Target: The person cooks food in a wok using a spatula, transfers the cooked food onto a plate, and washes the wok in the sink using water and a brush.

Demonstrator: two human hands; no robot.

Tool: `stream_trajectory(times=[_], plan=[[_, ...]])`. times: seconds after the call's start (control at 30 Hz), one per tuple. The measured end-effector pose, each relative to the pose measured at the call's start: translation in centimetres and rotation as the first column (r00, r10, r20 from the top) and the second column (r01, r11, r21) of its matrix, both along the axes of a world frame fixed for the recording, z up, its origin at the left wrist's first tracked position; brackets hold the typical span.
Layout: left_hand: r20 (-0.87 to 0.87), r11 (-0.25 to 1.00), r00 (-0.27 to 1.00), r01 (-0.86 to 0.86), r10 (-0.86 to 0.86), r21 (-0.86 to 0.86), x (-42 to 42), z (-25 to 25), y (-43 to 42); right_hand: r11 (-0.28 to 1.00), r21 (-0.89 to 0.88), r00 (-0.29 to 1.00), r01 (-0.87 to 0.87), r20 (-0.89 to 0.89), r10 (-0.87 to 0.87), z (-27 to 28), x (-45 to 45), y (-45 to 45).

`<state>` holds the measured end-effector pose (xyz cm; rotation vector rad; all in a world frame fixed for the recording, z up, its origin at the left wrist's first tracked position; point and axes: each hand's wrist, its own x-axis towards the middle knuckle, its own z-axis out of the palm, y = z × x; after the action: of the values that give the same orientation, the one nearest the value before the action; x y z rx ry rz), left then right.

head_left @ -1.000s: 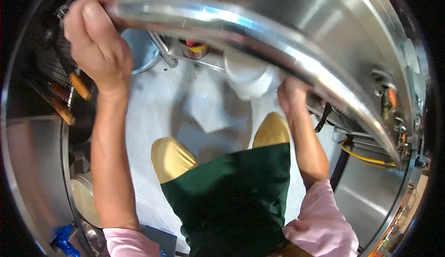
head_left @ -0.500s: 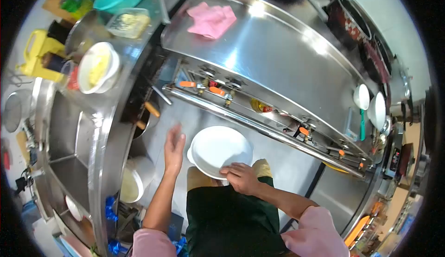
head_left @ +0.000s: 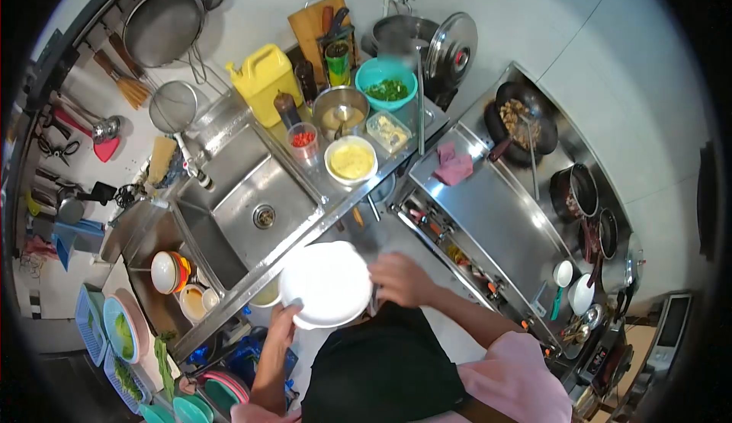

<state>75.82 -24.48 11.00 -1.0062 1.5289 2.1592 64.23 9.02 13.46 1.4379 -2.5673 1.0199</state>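
We've got the white dish [head_left: 326, 284] up in front of our apron [head_left: 374, 377], by the counter [head_left: 319, 177] edge. Our L hand [head_left: 284, 325] is closed on its near-L rim; our R hand [head_left: 402, 278] is at the R rim, fingers part bent & blurred, so can't tell if it has hold.

On the counter: white bowl [head_left: 352, 182] nearest us, nearly full of yellow stuff [head_left: 351, 161]; just L, clear tub [head_left: 305, 153] w/ red bits [head_left: 303, 140]; behind, steel pot [head_left: 326, 100] w/ pale liquid [head_left: 352, 124] & a ladle [head_left: 345, 110]; R of the pot, clear box [head_left: 398, 149] w/ pale chopped bits [head_left: 389, 131]; past that, teal bowl [head_left: 410, 94] w/ chopped greens [head_left: 386, 90]. Yellow jug [head_left: 263, 86] stands behind the tub, contents hidden.

Over R on the stove [head_left: 496, 202], wok [head_left: 549, 141] w/ browned pieces [head_left: 518, 114] & a long-handled utensil [head_left: 535, 179]; dark pot [head_left: 573, 192] nearby, contents too dim to tell.
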Motion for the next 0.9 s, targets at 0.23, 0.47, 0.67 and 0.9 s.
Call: stream_trajectory(times=[0.23,0.47,0.67,0.9], plan=[[-0.147,0.858,0.861,-0.503,0.487,-0.107,-1.7,1.8,-6.2,0.425,0.115,0.373,0.898,0.314,-0.873,-9.2,-26.6,6.6],[-0.085,0.672,0.698,-0.711,0.711,-0.208,-5.6,0.0,-11.4,0.28,0.403,0.225,0.871,0.181,-0.958,-14.0,-38.7,7.7],[-0.087,0.631,0.645,-0.762,0.759,-0.141,-6.1,-1.9,-12.9,0.328,0.141,0.319,0.934,0.084,-0.944,-11.9,-47.8,9.6],[-0.081,0.628,0.636,-0.771,0.767,-0.106,-7.8,-2.0,-12.6,0.665,0.335,0.507,0.668,0.45,-0.735,-5.6,-64.3,11.3]])
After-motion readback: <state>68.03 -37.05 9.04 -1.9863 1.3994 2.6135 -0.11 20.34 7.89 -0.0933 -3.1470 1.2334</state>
